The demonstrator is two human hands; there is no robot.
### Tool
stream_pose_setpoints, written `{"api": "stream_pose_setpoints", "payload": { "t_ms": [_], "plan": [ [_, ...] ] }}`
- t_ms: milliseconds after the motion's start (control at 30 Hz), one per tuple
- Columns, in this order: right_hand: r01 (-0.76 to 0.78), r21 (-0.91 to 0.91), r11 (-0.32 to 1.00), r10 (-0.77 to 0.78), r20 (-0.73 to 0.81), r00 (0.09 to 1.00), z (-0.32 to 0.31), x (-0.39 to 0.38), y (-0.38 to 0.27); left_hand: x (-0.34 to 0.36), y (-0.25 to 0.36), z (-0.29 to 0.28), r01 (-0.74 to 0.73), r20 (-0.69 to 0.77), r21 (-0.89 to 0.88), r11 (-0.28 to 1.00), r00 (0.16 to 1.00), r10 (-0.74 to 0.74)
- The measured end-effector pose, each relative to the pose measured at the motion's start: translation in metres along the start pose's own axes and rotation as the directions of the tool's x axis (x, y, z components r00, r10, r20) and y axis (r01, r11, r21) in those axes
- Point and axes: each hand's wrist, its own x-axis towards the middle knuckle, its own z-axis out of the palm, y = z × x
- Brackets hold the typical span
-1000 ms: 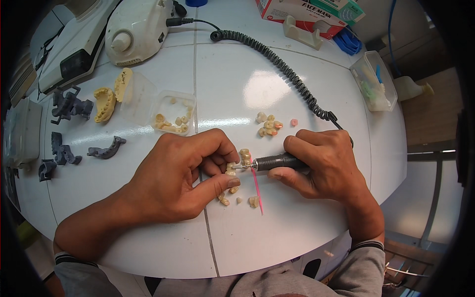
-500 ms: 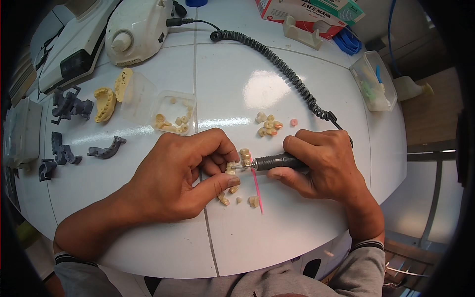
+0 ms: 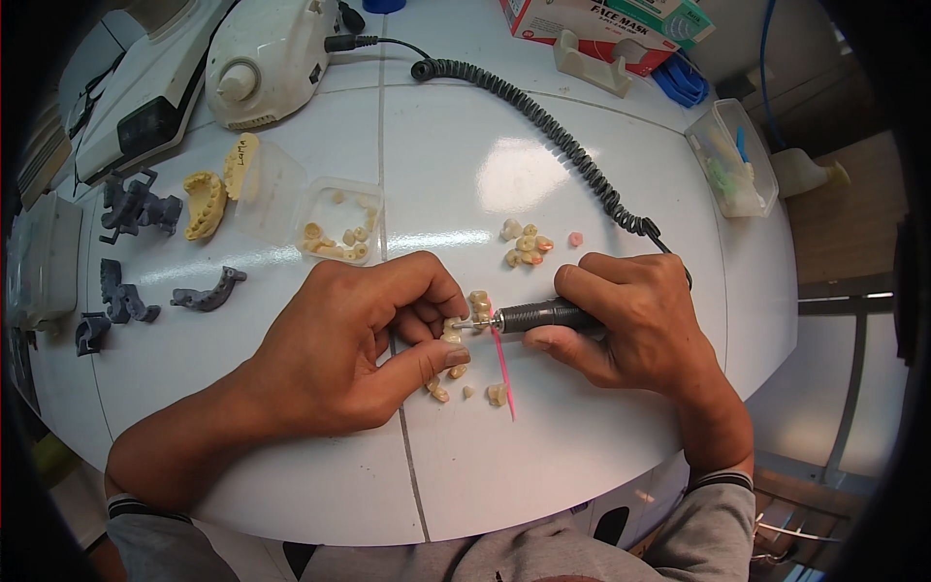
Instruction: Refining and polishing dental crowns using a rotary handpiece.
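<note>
Between thumb and fingers, my left hand (image 3: 364, 339) pinches a cream dental crown piece (image 3: 452, 330). My right hand (image 3: 635, 325) is wrapped round a black rotary handpiece (image 3: 548, 316), its thin metal bit pointing left and meeting the crown piece. Whether the bit is spinning cannot be seen. Just beyond the tip lies another tooth-coloured crown piece (image 3: 479, 303). A pink thin stick (image 3: 505, 373) passes under the handpiece's front end. Nearer me rest a small single crown (image 3: 468, 392), a larger crown (image 3: 497, 394) and more pieces (image 3: 438, 390) partly behind my left thumb.
A coiled black cord (image 3: 543, 116) runs from a white control unit (image 3: 267, 63) to the handpiece. Behind my hands sit a crown cluster (image 3: 527, 244) and a clear box (image 3: 373, 199) holding crowns. Grey dental models (image 3: 208, 291) and yellow casts (image 3: 204, 206) lie left; a plastic bin (image 3: 722, 184) stands right.
</note>
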Motion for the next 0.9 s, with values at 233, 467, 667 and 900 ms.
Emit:
{"api": "stream_pose_setpoints", "payload": {
  "t_ms": [233, 467, 667, 900],
  "plan": [
    [0.009, 0.006, 1.000, -0.009, -0.008, 1.000, -0.0005, 0.0008, -0.0005, -0.0006, -0.0009, 0.0003, 0.006, -0.010, -0.011, 1.000, 1.000, -0.006],
    [0.001, 0.008, 1.000, -0.001, -0.003, 1.000, -0.0007, 0.0010, -0.0009, -0.0002, -0.0005, -0.0001, 0.002, -0.005, 0.001, 1.000, 1.000, -0.002],
    [0.030, -0.013, 0.999, -0.030, -0.018, 0.999, 0.0019, -0.0004, 0.0028, 0.0000, -0.0019, 0.0000, -0.020, -0.003, 0.010, 1.000, 1.000, 0.020],
    [0.009, 0.006, 1.000, -0.009, -0.006, 1.000, 0.0010, 0.0007, 0.0010, -0.0003, -0.0026, 0.0000, -0.021, 0.000, -0.005, 1.000, 1.000, 0.021]
  ]
}}
